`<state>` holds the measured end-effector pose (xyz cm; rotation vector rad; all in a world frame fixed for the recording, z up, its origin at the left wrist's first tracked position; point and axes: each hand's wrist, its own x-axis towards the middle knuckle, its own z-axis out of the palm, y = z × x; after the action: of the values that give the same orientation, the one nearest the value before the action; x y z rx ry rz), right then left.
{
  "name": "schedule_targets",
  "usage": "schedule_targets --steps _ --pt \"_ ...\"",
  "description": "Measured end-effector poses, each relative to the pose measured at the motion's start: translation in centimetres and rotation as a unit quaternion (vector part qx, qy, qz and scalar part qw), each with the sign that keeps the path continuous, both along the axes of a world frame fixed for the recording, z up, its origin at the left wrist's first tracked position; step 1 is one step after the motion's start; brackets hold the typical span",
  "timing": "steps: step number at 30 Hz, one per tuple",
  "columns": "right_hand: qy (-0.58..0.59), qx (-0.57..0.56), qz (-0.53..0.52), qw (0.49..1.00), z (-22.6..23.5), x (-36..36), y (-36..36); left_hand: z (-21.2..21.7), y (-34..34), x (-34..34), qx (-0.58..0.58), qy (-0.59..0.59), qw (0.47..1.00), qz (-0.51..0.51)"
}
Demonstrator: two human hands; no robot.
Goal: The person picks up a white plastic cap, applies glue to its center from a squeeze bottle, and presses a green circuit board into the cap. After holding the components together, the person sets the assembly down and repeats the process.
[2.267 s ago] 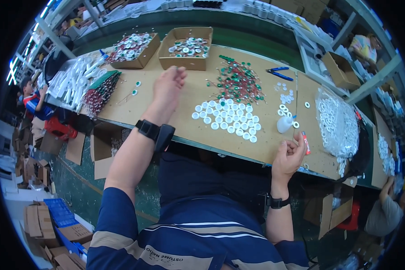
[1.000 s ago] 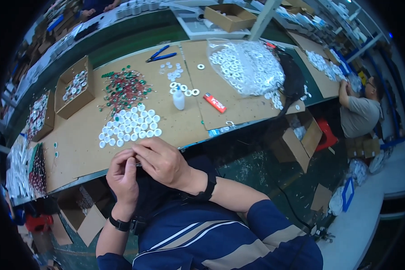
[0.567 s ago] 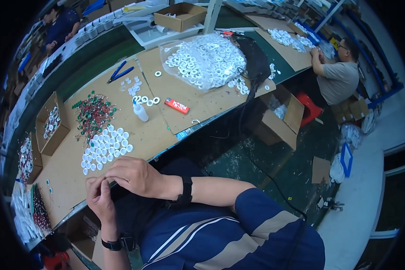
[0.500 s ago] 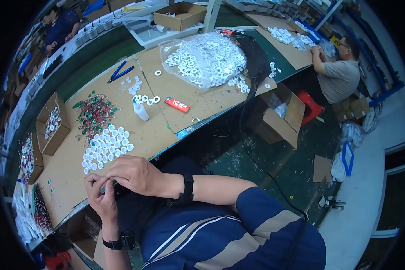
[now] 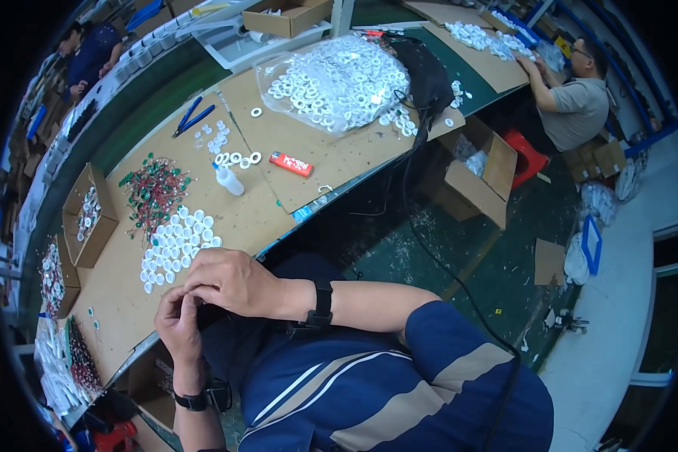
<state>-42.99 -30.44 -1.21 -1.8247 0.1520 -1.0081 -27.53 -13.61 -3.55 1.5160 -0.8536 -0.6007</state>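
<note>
At the near edge of the cardboard-covered bench (image 5: 309, 143) your two hands now meet just in front of your chest; a moment ago they sat slightly further apart and the view has tilted a little. Your right hand (image 5: 230, 282) lies over your left hand (image 5: 179, 325), fingertips pinched together on something too small to make out, so the work looks like fine fitting. Beside them lies a cluster of white rings (image 5: 175, 242), then green wired parts (image 5: 152, 188), a small white bottle (image 5: 230, 181) and a red lighter (image 5: 291, 163). Farther off, a clear bag of rings (image 5: 331, 79); a co-worker (image 5: 572, 98) sits at the next bench.
</note>
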Motion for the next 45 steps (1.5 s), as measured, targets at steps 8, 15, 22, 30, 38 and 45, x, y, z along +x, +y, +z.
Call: schedule_targets --steps 8,15,22,30,38,45 --pt "0.018 -0.045 0.010 0.999 -0.8 -0.5 -1.0 0.5 -0.6 0.3 0.035 0.064 0.997 -0.040" --pt "0.002 -0.115 0.038 0.993 -1.0 -0.7 -0.4 0.5 1.5 0.5 0.070 0.125 0.989 -0.047" --pt "0.046 -0.168 0.048 0.984 -0.4 -1.4 -0.7 1.4 0.4 -1.2 0.119 0.062 0.988 -0.075" --pt "0.104 -0.142 0.056 0.983 -2.0 -0.9 -1.0 3.4 1.4 -1.2 0.171 -0.073 0.982 0.034" --pt "0.163 -0.075 0.056 0.982 -2.5 0.6 -1.5 1.7 0.1 3.9 0.166 -0.380 0.906 0.085" --pt "0.172 -0.067 0.063 0.981 -2.8 0.5 -1.8 1.3 0.2 3.6 0.179 -0.394 0.898 0.079"
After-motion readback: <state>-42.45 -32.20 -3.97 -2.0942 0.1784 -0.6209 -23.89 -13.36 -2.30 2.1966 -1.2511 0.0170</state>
